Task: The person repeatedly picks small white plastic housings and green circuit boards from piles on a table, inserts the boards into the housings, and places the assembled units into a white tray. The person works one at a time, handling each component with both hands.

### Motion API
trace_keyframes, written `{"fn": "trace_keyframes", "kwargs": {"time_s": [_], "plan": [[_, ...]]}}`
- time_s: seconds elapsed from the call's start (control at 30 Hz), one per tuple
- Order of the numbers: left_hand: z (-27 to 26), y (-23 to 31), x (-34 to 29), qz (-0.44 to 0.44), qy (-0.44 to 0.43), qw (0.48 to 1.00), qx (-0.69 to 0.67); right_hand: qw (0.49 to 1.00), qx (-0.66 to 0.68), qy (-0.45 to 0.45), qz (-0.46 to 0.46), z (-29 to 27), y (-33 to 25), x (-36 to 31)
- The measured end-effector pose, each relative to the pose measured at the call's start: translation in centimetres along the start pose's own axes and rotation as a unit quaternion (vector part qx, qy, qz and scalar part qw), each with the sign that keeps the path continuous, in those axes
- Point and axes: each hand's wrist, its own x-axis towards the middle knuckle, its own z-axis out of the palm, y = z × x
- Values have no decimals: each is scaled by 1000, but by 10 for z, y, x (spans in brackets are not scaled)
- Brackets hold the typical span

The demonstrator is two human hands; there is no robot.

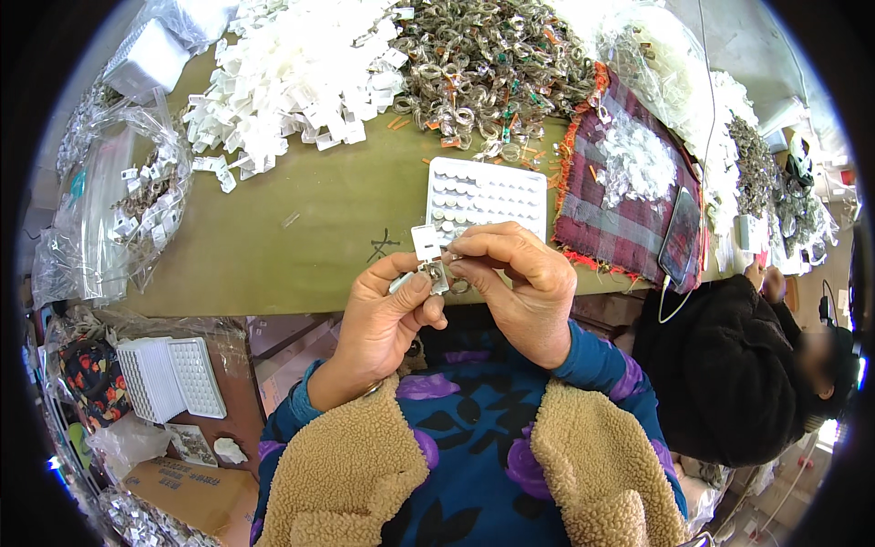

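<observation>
Above the table's near edge, my left hand (369,324) pinches a small white plastic case (426,242) between thumb and fingers. Its lid stands open, and a metallic part shows in its lower half. My right hand (524,287) is closed, thumb and forefinger meeting at the case's right side; whatever lies between those fingertips is too small to name. A small ring-shaped loop hangs just under them. Directly beyond my hands lies a white tray (533,196) with rows of small round pieces in its pockets.
White plastic cases (283,73) are heaped at the far left, beside a pile of coiled clear cables (492,64). Rightward, a plaid cloth (583,205) carries clear bits and a phone (680,235). A bag of parts (137,201) lies left. Another person (729,365) sits at right.
</observation>
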Motion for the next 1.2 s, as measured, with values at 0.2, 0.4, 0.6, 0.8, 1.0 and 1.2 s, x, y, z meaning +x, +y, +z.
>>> {"fn": "trace_keyframes", "kwargs": {"time_s": [0.2,0.4,0.6,0.8,1.0,1.2], "plan": [[-1,-3,0,-6,10,1000,-6,999,-9,-13,-51,0,5,-3],[-1,-1,-2,4,39,999,31,997,75,-9,24,-12,14,-4],[0,7,-4,36,35,997,65,970,-56,221,85,-99,48,3],[-1,4,6,37,12,997,63,938,-277,208,12,-130,72,-29],[7,-3,10,30,24,996,80,909,-377,129,-120,-126,92,-23],[11,-5,13,26,30,995,87,948,-249,198,9,-122,87,-33]]}}
